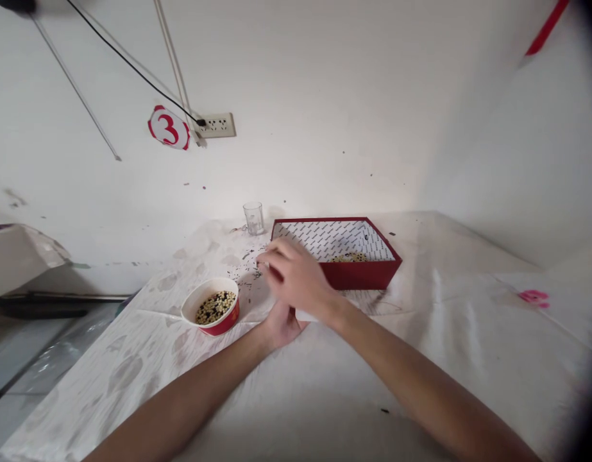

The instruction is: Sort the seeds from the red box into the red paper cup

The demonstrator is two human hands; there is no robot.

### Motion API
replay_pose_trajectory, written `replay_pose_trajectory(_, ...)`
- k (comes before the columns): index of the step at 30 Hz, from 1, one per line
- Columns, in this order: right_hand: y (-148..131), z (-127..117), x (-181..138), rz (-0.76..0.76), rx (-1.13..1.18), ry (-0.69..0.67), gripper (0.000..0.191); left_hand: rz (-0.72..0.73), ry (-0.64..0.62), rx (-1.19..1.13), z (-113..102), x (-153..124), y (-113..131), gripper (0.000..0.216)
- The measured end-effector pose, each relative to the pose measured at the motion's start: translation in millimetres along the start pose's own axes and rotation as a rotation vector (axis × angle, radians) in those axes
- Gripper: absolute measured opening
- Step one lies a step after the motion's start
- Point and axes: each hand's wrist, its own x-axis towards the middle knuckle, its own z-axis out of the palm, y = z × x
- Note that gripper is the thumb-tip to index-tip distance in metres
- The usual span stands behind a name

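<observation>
My right hand (296, 276) reaches across the white-covered table, fingers drawn together in a pinch over small dark seeds scattered on the cloth (250, 266); what it pinches is too small to make out. My left hand (281, 324) lies on the table beneath the right wrist, mostly hidden, its fingers out of sight. A red paper bowl (211, 308) holding mixed dark and pale beans stands just left of both hands. A red box (338, 253) with a printed white lining holds a few pale beans, right behind my right hand.
A small clear glass (253, 218) stands near the wall behind the scattered seeds. A wall socket (217, 125) and a sign with a red 3 (169, 128) hang above. Something pink (533, 297) lies at the far right. The table's left edge drops off beside the bowl.
</observation>
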Motion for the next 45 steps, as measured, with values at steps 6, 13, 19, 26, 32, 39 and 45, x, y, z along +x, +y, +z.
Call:
replay_pose_trajectory(6, 104, -58, -9, 0.469, -0.243, -0.165, 0.010, -0.266, -0.207, -0.235, -21, -1, -11, 0.022)
replay_pose_trajectory(13, 155, -56, -24, 0.827, -0.243, -0.665, 0.020, -0.236, -0.263, -0.225, -20, -3, -13, 0.021)
replay_pose_trajectory(19, 147, -57, -19, 0.924, -0.200, -0.921, 0.029, -0.263, -0.207, -0.192, -25, -3, -17, 0.031)
replay_pose_trajectory(26, 134, -64, -12, 0.998, -0.234, -1.004, 0.026, -0.301, -0.157, -0.156, -30, -2, -19, 0.031)
replay_pose_trajectory(32, 129, -64, -11, 1.010, -0.268, -1.010, 0.018, -0.397, -0.192, -0.208, -28, -3, -13, 0.023)
replay_pose_trajectory(39, 135, -59, -19, 0.955, -0.332, -0.871, 0.020, -0.299, -0.130, -0.299, -27, 4, -14, 0.025)
replay_pose_trajectory(45, 131, -64, -14, 0.808, -0.426, -0.520, 0.029, -0.322, -0.091, -0.293, -28, 4, -15, 0.021)
